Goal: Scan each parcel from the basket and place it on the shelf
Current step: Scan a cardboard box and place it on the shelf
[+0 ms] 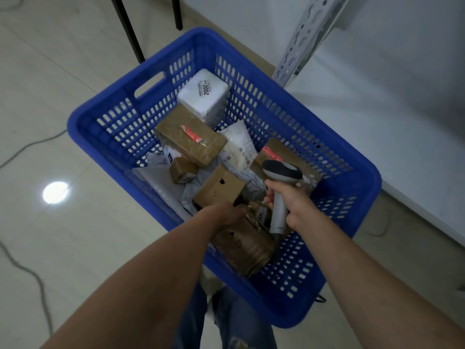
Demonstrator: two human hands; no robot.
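The left hand [224,212] is reached down into the basket [357,197] and is laid over the far end of a taped parcel [242,245]. Its fingers are curled over that edge, so the parcel is gripped, though the fingertips are hidden. The parcel is tilted against the near wall of the basket, below both hands. A white label [260,214] starting "300" is seen on it between the hands.

The scanner [281,172] is held by the right hand [293,205], with the fingers wrapped round its pale handle. Its dark head is pointed away, above the hand.

Just beyond the left hand a brown box [221,188] is lying. Further out, a small box [182,170] and a long box [191,139] with a strip of red tape are seen, and furthest from the hands a white box [203,96] marked "2002". A white bag [236,147] is lodged beyond the gap between the hands. Behind the scanner head a flat box [276,152] with red tape is leaned on the basket's right wall. Grey bags [156,177] are spread under the boxes, left of the left hand.

Beyond and right of the right hand a perforated grey post [302,39] of the shelf is seen, with a white board [402,122] beside it. A cable [25,147] is trailed over the floor, well left of the left hand.
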